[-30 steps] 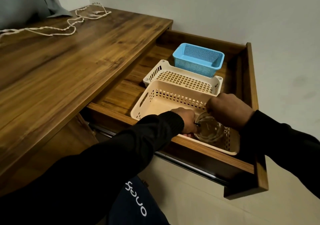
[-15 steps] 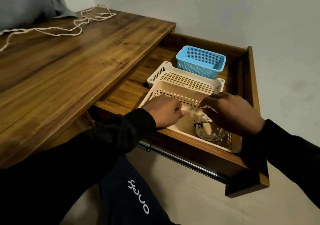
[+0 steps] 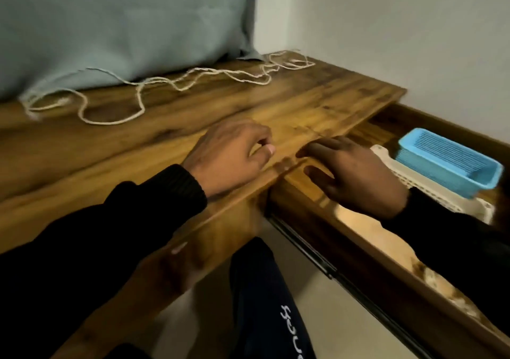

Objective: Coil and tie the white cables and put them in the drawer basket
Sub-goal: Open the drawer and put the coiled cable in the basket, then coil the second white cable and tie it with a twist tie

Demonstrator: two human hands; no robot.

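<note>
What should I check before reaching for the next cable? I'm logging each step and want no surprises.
1. Loose white cable on the desk top, uncoiled: ok.
2. Left hand holds nothing: ok.
3. Right hand holds nothing: ok.
4. Drawer open: ok.
5. Cream basket free for another coil: cannot tell, sleeve hides it.
6. Blue basket clear of the path: ok.
</note>
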